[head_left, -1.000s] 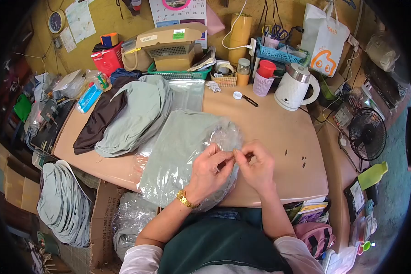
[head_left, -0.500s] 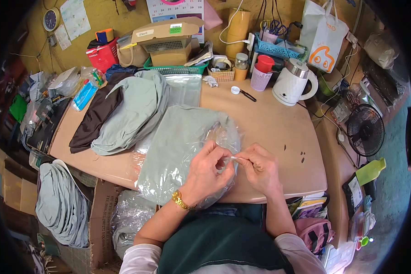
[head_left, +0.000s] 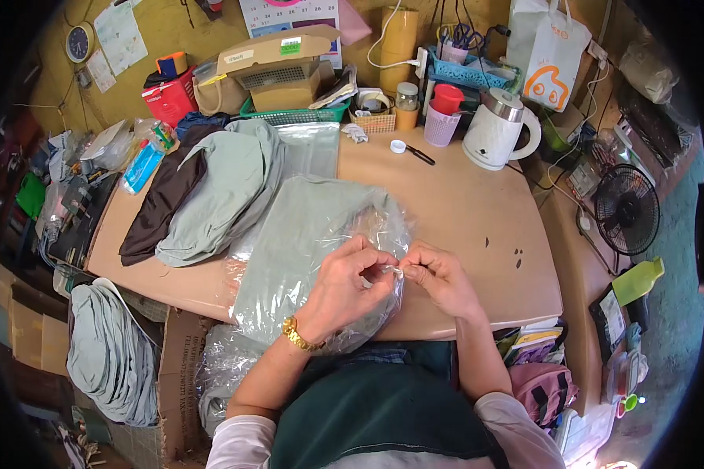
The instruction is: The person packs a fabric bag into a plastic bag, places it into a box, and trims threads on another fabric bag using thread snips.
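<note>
A clear plastic bag [head_left: 289, 234] lies on the table in front of me, with folded grey-green cloth inside it. Over its lower right edge, my left hand [head_left: 352, 281] is closed in a pinch, a gold watch [head_left: 297, 334] on its wrist. My right hand [head_left: 438, 281] pinches from the other side, its fingertips touching those of the left. Between them shows a small twisted whitish piece, which looks like the gathered edge of the bag. The fingers partly hide it.
Grey-green cloth [head_left: 223, 187] and dark brown cloth [head_left: 152, 211] lie on the table's left. A white kettle [head_left: 489, 141], a lilac cup [head_left: 441, 127] and a green basket [head_left: 297, 117] stand at the back. Below left is a cardboard box [head_left: 181, 383]; a black fan [head_left: 627, 209] is far right.
Both hands have drawn closer together, and the whitish piece between them looks shorter and more bunched. The view has shifted slightly. The bag stays in place.
</note>
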`<state>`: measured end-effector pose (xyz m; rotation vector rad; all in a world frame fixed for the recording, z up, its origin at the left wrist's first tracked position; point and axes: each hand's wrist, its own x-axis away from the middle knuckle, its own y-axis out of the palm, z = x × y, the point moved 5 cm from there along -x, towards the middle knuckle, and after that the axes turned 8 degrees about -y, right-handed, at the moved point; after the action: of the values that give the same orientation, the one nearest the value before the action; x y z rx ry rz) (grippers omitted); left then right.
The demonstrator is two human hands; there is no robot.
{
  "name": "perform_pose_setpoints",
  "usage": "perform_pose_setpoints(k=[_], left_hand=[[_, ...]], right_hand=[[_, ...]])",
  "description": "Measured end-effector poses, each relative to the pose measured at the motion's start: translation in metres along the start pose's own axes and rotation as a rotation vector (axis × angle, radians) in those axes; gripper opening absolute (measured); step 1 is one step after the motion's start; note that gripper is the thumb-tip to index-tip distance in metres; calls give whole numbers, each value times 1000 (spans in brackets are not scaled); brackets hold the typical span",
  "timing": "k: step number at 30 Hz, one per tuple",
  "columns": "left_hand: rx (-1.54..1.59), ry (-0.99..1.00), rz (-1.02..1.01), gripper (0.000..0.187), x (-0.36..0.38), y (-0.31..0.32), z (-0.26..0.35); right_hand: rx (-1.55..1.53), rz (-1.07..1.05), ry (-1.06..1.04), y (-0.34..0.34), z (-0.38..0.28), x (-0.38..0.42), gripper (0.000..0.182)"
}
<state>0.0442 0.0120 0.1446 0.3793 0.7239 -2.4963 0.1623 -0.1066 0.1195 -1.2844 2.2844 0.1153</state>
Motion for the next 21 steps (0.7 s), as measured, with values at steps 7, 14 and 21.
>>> perform_pose_setpoints(k=[7, 14, 21], left_hand=[[28, 192, 196, 26, -5, 2, 18], [12, 307, 204, 25, -2, 8, 3], [-242, 331, 355, 22, 6, -5, 23]], right_hand=[[-760, -55, 377, 9, 23, 2, 18], [-505, 35, 302, 1, 6, -3, 17], [-130, 247, 132, -26, 8, -7, 11]])
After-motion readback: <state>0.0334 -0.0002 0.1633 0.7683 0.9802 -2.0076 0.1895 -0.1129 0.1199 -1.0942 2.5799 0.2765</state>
